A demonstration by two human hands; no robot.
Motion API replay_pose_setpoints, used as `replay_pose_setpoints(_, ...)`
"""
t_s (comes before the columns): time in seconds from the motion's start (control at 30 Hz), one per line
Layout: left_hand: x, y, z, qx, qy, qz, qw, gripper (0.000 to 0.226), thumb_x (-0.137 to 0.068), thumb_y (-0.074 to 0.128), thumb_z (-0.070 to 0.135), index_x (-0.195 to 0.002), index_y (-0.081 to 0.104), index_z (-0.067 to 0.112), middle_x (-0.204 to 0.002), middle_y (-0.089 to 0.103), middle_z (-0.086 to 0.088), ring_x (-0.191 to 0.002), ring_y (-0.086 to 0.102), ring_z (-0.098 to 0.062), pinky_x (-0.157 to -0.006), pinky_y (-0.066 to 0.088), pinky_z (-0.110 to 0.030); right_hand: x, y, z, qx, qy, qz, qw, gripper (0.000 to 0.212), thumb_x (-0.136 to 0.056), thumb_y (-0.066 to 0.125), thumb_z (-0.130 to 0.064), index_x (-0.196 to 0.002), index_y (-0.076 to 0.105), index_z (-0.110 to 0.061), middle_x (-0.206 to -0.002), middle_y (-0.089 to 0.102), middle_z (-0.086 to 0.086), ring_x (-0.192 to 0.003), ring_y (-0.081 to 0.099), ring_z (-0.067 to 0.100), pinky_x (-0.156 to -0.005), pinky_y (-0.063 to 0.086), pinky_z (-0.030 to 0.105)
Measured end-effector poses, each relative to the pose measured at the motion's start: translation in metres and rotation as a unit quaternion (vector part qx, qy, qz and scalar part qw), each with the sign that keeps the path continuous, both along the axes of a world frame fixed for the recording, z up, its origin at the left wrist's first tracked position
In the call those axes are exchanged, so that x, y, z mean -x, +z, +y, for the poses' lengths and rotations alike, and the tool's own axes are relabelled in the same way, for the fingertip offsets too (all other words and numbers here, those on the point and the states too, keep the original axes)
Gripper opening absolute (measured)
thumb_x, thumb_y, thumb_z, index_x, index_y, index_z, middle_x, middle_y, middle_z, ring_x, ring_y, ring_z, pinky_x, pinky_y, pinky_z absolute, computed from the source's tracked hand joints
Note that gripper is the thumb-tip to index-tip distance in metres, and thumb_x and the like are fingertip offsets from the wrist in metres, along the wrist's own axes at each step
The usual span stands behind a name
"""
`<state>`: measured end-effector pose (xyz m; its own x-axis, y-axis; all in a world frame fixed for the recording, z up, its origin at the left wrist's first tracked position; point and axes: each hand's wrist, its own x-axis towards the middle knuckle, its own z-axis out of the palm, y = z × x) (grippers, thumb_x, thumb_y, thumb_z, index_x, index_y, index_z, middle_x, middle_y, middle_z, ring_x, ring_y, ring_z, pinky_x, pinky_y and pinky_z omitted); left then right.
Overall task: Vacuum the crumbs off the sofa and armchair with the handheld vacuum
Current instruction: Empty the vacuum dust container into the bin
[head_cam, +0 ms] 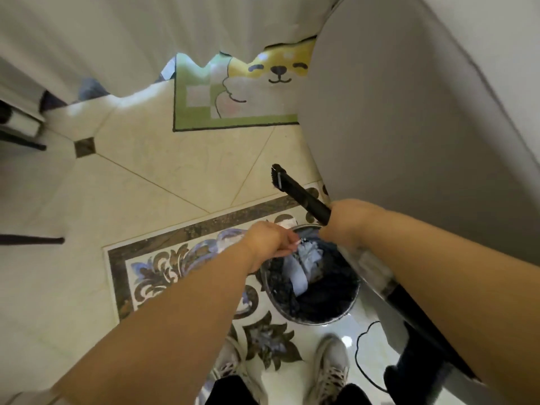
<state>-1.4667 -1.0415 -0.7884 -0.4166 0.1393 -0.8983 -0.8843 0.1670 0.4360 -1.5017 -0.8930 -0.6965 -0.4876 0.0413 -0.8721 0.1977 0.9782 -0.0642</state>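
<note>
Over a round bin (309, 290), the right hand (346, 222) gripped the handheld vacuum (304, 192); the left hand (270, 239) pinched something small, unclear.

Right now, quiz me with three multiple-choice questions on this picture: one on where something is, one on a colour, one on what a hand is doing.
1. Where is the bin?
A. on the floor ahead of the shoes
B. on the mat
C. on the sofa

2. What colour is the border of the dog mat?
A. red
B. green
C. black

3. What is the right hand doing?
A. hanging empty
B. resting flat on the sofa
C. gripping the vacuum

Answers: 1 A, the bin stands on the patterned tiles just beyond the two shoes. 2 B, a green band frames the mat. 3 C, the fingers curl round the vacuum, whose black nozzle sticks out past the hand.
</note>
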Motion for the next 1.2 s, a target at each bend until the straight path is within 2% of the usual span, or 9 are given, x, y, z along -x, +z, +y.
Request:
replay_pose_setpoints(0.13, -0.038, 0.004, 0.021, 0.049, -0.121, 0.026, 0.991, 0.018, -0.09, 0.059, 0.009, -0.103, 0.068, 0.001, -0.117, 0.064, -0.013, -0.108, 0.058, -0.027, -0.097, 0.046, -0.038, -0.031, 0.026, 0.023, -0.012, -0.002, 0.015, 1.0, 0.041, -0.098, 0.055, -0.033, -0.13, 0.054, -0.007, -0.116, 0.059, 0.012, -0.105, 0.058, 0.03, -0.085, 0.046, 0.033)
replay_pose_setpoints(0.33, -0.074, 0.017, 0.037, 0.116, -0.079, 0.064, 0.988, 0.027, -0.092, 0.058, 0.008, -0.115, 0.066, -0.001, -0.117, 0.061, -0.008, -0.115, 0.053, -0.029, -0.099, 0.043, -0.032, -0.078, 0.046, 0.054, 0.009, 0.004, 0.049, 0.999, 0.023, -0.097, 0.057, -0.031, -0.112, 0.053, -0.014, -0.08, 0.05, 0.0, -0.086, 0.056, 0.025, -0.072, 0.046, 0.032)
replay_pose_setpoints(0.5, -0.097, 0.068, 0.042, 0.144, -0.013, 0.099, 0.985, 0.014, -0.09, 0.061, 0.011, -0.081, 0.071, 0.014, -0.078, 0.066, -0.007, -0.082, 0.061, -0.027, -0.091, 0.052, -0.038, -0.106, 0.081, 0.06, 0.027, 0.01, 0.061, 0.998, 0.017, -0.097, 0.056, -0.029, -0.105, 0.047, -0.016, -0.08, 0.047, 0.0, -0.086, 0.055, 0.025, -0.071, 0.043, 0.032)
replay_pose_setpoints(0.57, -0.11, 0.11, 0.045, 0.183, -0.028, 0.114, 0.976, 0.017, -0.092, 0.056, 0.012, -0.084, 0.069, 0.019, -0.089, 0.067, -0.01, -0.087, 0.06, -0.029, -0.088, 0.052, -0.038, -0.123, 0.108, 0.063, 0.036, 0.006, 0.068, 0.997, 0.016, -0.096, 0.055, -0.026, -0.106, 0.047, -0.016, -0.08, 0.047, 0.0, -0.087, 0.055, 0.026, -0.072, 0.044, 0.033)
replay_pose_setpoints(0.67, -0.126, 0.17, 0.058, 0.132, 0.003, 0.093, 0.987, 0.032, -0.092, 0.05, 0.005, -0.121, 0.06, 0.011, -0.118, 0.059, -0.013, -0.097, 0.058, -0.025, -0.082, 0.049, -0.033, -0.147, 0.151, 0.069, 0.039, 0.003, 0.084, 0.996, 0.016, -0.097, 0.053, -0.026, -0.109, 0.046, -0.017, -0.085, 0.05, 0.001, -0.088, 0.055, 0.027, -0.073, 0.043, 0.033)
replay_pose_setpoints(0.77, -0.141, 0.25, 0.086, 0.026, 0.065, 0.043, 0.997, 0.024, -0.087, 0.052, 0.017, -0.109, 0.062, 0.011, -0.11, 0.065, -0.008, -0.098, 0.06, -0.022, -0.075, 0.04, -0.033, -0.177, 0.212, 0.084, 0.038, -0.022, 0.119, 0.992, 0.013, -0.097, 0.054, -0.027, -0.104, 0.048, -0.018, -0.091, 0.054, 0.002, -0.086, 0.055, 0.026, -0.071, 0.042, 0.031)
replay_pose_setpoints(0.9, -0.171, 0.332, 0.141, -0.097, -0.012, 0.021, 0.995, 0.047, -0.09, 0.056, 0.05, -0.116, 0.062, 0.011, -0.102, 0.072, -0.007, -0.102, 0.065, -0.025, -0.088, 0.048, -0.043, -0.229, 0.279, 0.114, 0.006, -0.051, 0.133, 0.99, 0.015, -0.096, 0.054, -0.03, -0.103, 0.053, -0.016, -0.086, 0.055, 0.0, -0.085, 0.056, 0.024, -0.074, 0.045, 0.032)
replay_pose_setpoints(1.1, -0.223, 0.42, 0.255, -0.089, -0.091, 0.088, 0.988, 0.035, -0.097, 0.052, 0.034, -0.115, 0.056, 0.004, -0.104, 0.069, -0.014, -0.077, 0.067, -0.029, -0.056, 0.054, -0.035, -0.306, 0.358, 0.201, 0.006, -0.159, 0.175, 0.972, 0.03, -0.092, 0.061, -0.046, -0.091, 0.054, -0.016, -0.084, 0.056, -0.001, -0.082, 0.057, 0.021, -0.069, 0.043, 0.029)
replay_pose_setpoints(1.2, -0.247, 0.458, 0.32, -0.098, -0.15, 0.132, 0.975, 0.036, -0.098, 0.051, 0.033, -0.116, 0.056, 0.003, -0.095, 0.069, -0.012, -0.073, 0.067, -0.028, -0.061, 0.056, -0.037, -0.347, 0.39, 0.264, 0.013, -0.224, 0.227, 0.948, 0.033, -0.091, 0.062, -0.044, -0.075, 0.044, -0.021, -0.076, 0.052, -0.003, -0.074, 0.053, 0.017, -0.06, 0.04, 0.027)
